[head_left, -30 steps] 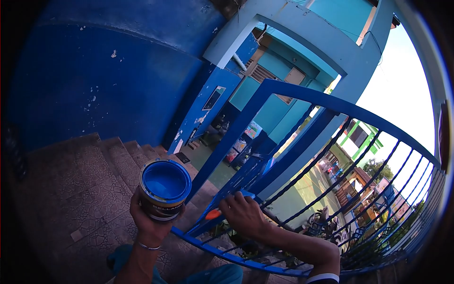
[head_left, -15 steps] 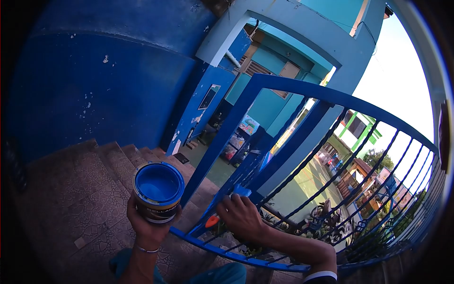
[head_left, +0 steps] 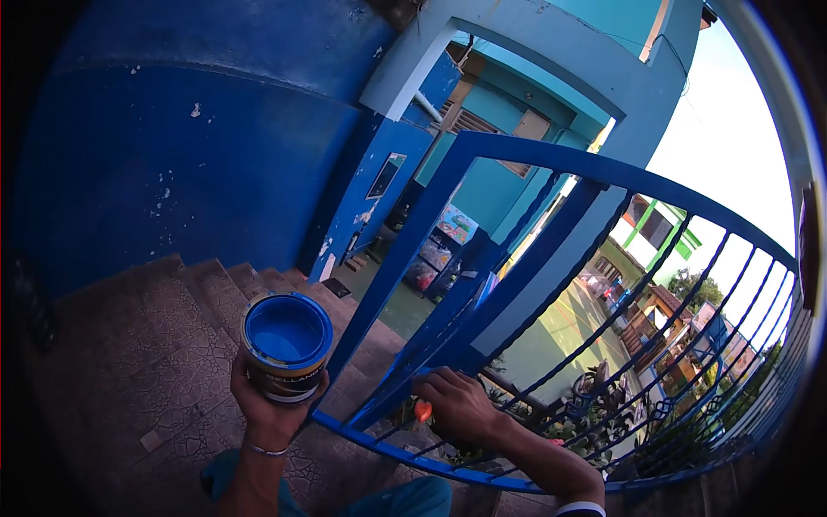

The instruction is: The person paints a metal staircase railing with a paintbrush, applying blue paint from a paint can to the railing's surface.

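Observation:
My left hand [head_left: 269, 405] holds an open paint can [head_left: 285, 345] upright, filled with blue paint. My right hand [head_left: 455, 403] grips a paintbrush with an orange handle [head_left: 422, 411] and rests against the lower bars of the blue metal railing [head_left: 517, 164]. The brush head is hidden behind my fingers and the bars. The can sits just left of the railing's slanted post [head_left: 405, 250].
Tiled stone stairs [head_left: 172, 336] descend ahead beside a dark blue wall [head_left: 172, 155]. Beyond the railing lie potted plants [head_left: 594, 405], a green yard and coloured buildings. My teal trouser knee [head_left: 405, 500] shows at the bottom.
My right hand slid down the railing bars with the brush; the blue brush tip seen before is now hidden. The paint can stayed nearly still.

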Tool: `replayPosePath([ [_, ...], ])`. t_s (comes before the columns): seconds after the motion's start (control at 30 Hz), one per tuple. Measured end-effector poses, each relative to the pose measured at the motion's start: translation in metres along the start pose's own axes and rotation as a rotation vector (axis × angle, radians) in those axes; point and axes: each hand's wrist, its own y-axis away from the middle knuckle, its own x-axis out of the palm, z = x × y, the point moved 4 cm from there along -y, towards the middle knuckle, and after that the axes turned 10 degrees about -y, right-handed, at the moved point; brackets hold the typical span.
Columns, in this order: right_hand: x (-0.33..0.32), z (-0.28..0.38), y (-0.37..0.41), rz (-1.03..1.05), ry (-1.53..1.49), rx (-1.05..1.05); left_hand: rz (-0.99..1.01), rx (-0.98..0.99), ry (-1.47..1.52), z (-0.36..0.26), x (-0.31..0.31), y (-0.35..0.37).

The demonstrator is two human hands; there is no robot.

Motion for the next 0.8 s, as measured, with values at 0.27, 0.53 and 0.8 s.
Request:
replayPosePath([
  [0.27,-0.123,-0.032,-0.077,-0.165,0.003,0.189,0.012,0.056,-0.014,-0.002,0.009,0.000],
  [0.53,-0.107,0.002,-0.067,-0.317,0.455,-0.258,0.216,0.059,-0.047,0.001,-0.008,-0.012],
  [0.8,-0.014,0.004,-0.015,0.159,0.157,-0.022,0.137,0.027,0.013,0.000,0.003,-0.004],
])
